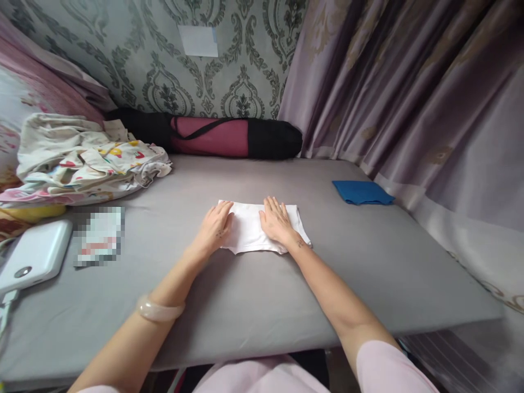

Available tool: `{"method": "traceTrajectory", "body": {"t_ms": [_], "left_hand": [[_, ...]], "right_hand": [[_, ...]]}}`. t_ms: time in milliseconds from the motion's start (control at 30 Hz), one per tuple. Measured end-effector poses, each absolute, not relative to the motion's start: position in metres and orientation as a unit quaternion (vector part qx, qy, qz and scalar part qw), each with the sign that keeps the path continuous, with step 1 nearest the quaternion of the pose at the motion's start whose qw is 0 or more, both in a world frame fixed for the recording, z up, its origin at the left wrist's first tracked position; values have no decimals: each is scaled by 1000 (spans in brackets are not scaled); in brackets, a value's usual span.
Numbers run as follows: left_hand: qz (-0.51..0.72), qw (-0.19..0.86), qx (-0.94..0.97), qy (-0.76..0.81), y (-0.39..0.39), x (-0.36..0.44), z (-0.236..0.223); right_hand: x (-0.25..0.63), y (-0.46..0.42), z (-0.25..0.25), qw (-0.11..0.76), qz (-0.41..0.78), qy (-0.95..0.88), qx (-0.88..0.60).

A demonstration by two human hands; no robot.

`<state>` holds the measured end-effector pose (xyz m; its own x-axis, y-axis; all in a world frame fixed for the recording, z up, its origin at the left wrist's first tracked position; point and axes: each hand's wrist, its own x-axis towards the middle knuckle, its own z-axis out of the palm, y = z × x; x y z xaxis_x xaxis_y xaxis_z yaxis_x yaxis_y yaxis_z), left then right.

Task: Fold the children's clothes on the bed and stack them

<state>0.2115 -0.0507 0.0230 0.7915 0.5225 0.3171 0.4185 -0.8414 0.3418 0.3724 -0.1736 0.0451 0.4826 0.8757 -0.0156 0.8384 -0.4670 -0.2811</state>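
Observation:
A folded white cloth (248,229) lies in the middle of the grey bed surface (245,305). My left hand (215,226) rests on the cloth's left edge, fingers flat and together. Flat on the right half of the cloth lies my right hand (276,219), with its fingers spread. Neither hand grips anything. A pale bangle (159,310) sits on my left wrist.
A folded blue cloth (362,192) lies at the right, near the curtain (429,98). A rumpled patterned pile of fabric (85,155) sits at the left. A black and maroon rolled bag (229,136) lies along the wall. A white power bank (35,254) and a blurred packet (99,236) lie at the left.

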Motion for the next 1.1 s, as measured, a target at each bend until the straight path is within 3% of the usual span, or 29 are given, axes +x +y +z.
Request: {"method": "traceTrajectory", "body": {"t_ms": [200,367,633,967,1100], "left_hand": [[156,44,961,223,-75,254,44],[156,18,951,268,-85,270,21],[64,59,957,277,-78,269,2],[142,14,941,307,-75,255,3],[99,45,936,334,-70,253,-3]], "right_hand": [[373,-176,44,143,37,-524,-839],[372,-176,37,150,-2,-531,-834],[375,-179,19,113,56,-546,-828],[385,-190,21,132,9,-503,-854],[388,-193,15,109,51,-484,-867]]}}
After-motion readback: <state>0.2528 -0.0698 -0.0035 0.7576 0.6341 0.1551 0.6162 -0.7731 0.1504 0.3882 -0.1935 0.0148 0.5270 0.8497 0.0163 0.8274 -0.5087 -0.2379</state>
